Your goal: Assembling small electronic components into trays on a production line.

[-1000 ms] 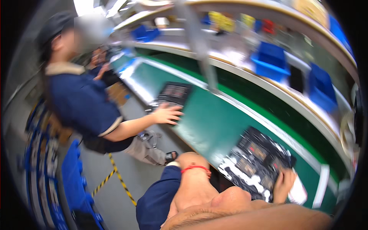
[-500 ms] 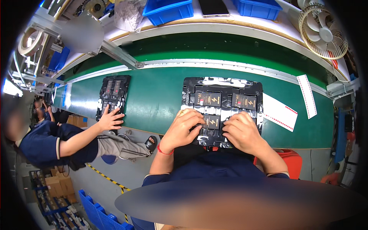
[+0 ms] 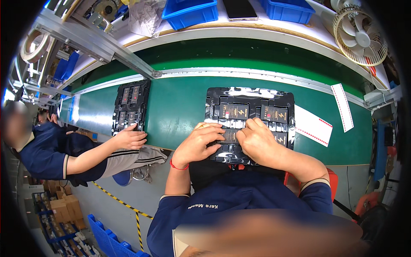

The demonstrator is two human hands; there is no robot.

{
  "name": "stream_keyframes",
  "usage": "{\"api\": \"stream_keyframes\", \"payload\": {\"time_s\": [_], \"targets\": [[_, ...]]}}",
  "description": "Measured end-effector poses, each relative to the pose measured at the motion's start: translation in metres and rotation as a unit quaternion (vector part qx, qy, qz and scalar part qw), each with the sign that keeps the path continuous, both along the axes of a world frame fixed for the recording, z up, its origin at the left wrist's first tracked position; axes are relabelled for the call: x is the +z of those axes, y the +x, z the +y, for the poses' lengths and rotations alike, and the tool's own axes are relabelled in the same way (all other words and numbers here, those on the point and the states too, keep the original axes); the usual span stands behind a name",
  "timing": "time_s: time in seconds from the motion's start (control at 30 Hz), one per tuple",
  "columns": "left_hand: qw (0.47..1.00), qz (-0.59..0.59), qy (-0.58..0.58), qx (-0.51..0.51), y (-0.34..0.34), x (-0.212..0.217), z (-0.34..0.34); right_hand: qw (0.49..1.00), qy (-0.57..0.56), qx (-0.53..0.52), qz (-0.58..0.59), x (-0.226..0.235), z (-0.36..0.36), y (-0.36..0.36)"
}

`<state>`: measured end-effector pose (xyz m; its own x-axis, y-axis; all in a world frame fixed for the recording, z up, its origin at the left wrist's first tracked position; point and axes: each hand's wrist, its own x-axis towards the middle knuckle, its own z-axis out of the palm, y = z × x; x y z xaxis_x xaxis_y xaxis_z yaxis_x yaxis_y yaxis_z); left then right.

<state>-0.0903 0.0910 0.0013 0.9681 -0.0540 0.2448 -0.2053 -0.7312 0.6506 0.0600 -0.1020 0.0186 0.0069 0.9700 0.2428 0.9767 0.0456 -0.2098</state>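
A black moulded plastic tray (image 3: 252, 91) on the green bench in front of me holds several flat dark batteries. In the upper row lie a left battery (image 3: 233, 111) and a right battery (image 3: 274, 114). Below sit a lower-left battery (image 3: 230, 136) and a lower-right battery (image 3: 281, 138), partly covered by my right hand. My left hand (image 3: 200, 143) has its fingers curled against the left edge of the lower-left battery. On that battery's right side, my right hand (image 3: 260, 140) presses with bunched fingers. Its fingertips are partly hidden.
White strips with red marks, one sheet (image 3: 314, 126) and one narrow strip (image 3: 342, 107), lie right of the tray. At left, a co-worker's hand (image 3: 130, 139) rests at another black tray (image 3: 143, 96). Blue bins (image 3: 190, 15), a phone (image 3: 239, 9) and a fan (image 3: 361, 39) stand on the rear shelf.
My right hand has shifted left onto the lower-left battery, uncovering part of the lower-right one. My left hand has hardly moved. The co-worker's hand and tray have shifted slightly right.
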Motion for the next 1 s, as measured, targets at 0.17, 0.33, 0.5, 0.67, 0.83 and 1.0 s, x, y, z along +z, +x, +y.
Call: {"api": "stream_keyframes", "payload": {"time_s": [0.17, 0.33, 0.5, 0.67, 0.83, 1.0], "targets": [[0.996, -0.071, -0.033, 0.041, 0.008, -0.007, -0.004, 0.990, -0.014, -0.025, 0.140, 0.000, -0.006, 0.018], [0.981, -0.143, -0.041, 0.122, 0.009, -0.009, -0.015, 0.932, 0.153, -0.172, 0.279, -0.003, -0.049, 0.054], [0.972, -0.167, -0.066, 0.154, 0.011, -0.026, -0.020, 0.837, 0.159, -0.524, 0.001, -0.051, -0.142, 0.122], [0.967, -0.174, -0.075, 0.168, 0.015, -0.031, -0.022, 0.818, 0.037, -0.573, 0.026, -0.072, -0.183, 0.136], [0.966, -0.189, -0.083, 0.154, 0.014, -0.032, -0.020, 0.814, 0.021, -0.579, 0.046, -0.080, -0.184, 0.141], [0.964, -0.200, -0.050, 0.167, 0.008, -0.026, -0.020, 0.836, 0.119, -0.514, 0.148, -0.102, -0.187, 0.153]]}}
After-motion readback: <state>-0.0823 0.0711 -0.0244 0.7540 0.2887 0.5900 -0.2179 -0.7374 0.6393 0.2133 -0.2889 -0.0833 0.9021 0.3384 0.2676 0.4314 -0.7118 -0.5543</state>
